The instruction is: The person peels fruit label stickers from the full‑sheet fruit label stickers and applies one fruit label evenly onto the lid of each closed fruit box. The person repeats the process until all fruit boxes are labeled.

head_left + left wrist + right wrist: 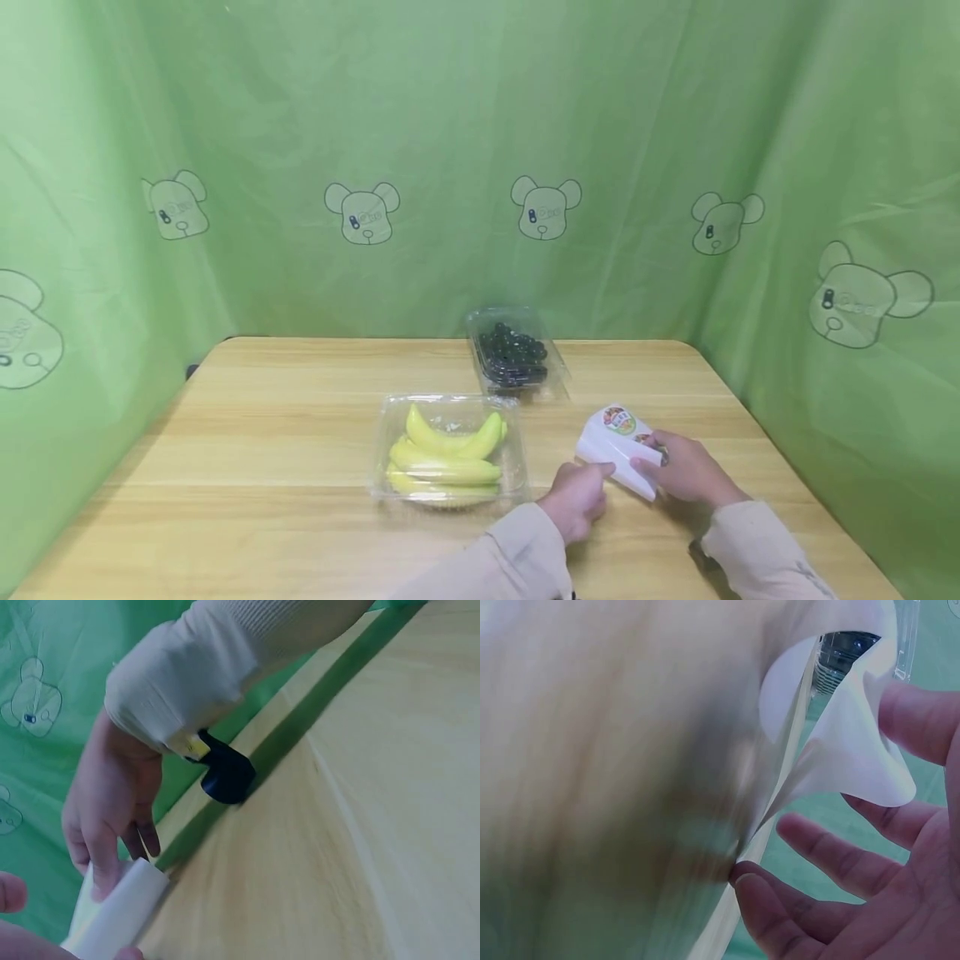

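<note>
In the head view, a white sheet of round, fruit-printed stickers (619, 420) curls over itself at the right of the table. My right hand (692, 469) pinches its right side between thumb and index finger; the other fingers spread loosely below the sheet (855, 742) in the right wrist view. My left hand (576, 502) is at the sheet's lower left edge, a fingertip on the white backing and the other fingers curled. In the left wrist view the sheet (127, 907) forms a rolled fold, with only parts of the left hand's fingers (129, 953) showing.
A clear plastic box of yellow bananas (446, 458) sits left of my hands. Farther back, a clear box (513, 354) holds dark grapes. Green curtains (450, 108) with bear-head prints surround the wooden table (262, 433).
</note>
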The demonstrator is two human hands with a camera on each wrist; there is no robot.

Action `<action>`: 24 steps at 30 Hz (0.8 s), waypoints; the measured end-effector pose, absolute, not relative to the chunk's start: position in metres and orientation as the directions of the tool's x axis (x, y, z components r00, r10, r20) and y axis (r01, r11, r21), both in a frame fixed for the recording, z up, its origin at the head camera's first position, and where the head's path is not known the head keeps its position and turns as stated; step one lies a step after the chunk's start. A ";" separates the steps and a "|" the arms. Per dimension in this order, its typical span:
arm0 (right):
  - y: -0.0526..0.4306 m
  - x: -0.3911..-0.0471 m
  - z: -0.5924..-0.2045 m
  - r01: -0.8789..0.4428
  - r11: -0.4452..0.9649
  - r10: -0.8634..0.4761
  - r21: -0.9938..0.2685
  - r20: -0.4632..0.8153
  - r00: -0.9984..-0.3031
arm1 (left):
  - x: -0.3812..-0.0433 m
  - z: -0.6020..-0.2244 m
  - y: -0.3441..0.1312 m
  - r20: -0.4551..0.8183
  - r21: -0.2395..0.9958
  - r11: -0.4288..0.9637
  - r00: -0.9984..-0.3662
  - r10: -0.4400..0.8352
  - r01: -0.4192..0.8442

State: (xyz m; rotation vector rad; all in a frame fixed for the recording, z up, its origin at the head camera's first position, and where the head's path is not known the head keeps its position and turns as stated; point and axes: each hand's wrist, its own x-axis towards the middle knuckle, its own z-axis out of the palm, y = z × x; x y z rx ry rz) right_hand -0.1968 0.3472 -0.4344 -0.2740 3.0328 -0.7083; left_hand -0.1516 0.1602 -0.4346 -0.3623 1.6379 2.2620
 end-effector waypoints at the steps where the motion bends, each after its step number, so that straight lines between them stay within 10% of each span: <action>1: 0.347 -0.196 -0.434 -0.165 0.882 -0.173 -0.442 0.022 -0.985 | -0.152 -0.437 0.160 -0.384 0.863 -0.306 -0.915 0.122 -0.403; 24: 0.339 -0.182 -0.431 -0.188 0.833 -0.202 -0.521 0.029 -0.979 | -0.156 -0.451 0.159 -0.342 0.803 -0.435 -0.913 0.223 -0.407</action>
